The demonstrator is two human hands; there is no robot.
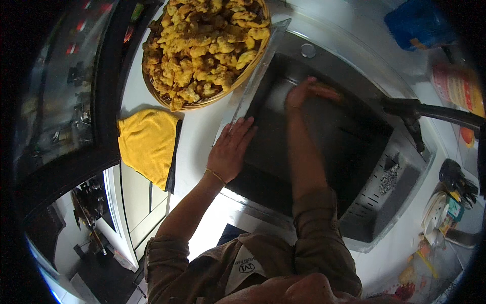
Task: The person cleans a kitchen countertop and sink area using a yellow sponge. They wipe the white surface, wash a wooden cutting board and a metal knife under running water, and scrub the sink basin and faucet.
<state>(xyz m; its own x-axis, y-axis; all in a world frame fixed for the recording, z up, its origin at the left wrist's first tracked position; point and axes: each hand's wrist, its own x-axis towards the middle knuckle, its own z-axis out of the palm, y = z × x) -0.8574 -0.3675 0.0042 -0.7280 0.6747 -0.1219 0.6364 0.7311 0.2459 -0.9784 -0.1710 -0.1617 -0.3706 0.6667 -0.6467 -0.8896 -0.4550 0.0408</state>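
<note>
My left hand [233, 150] lies flat on the near left rim of a dark kitchen sink [271, 64], fingers stretched out and nothing in them. Deep in the basin, my right hand [309, 93] is blurred, with the thumb apart from the fingers and the fingers turned toward the far right wall. Whether a thin thing is under those fingers cannot be made out. A pale wet patch [279, 95] shows on the sink's inner surface beside this hand. The black faucet [404, 108] reaches over the sink's right side.
A wicker basket of yellow fried pieces [205, 49] stands left of the sink. Below it, a yellow cloth [150, 146] hangs over the counter edge. A slotted side tray [374, 201] adjoins the basin. On the right are a blue container [419, 24] and dark utensils [457, 180].
</note>
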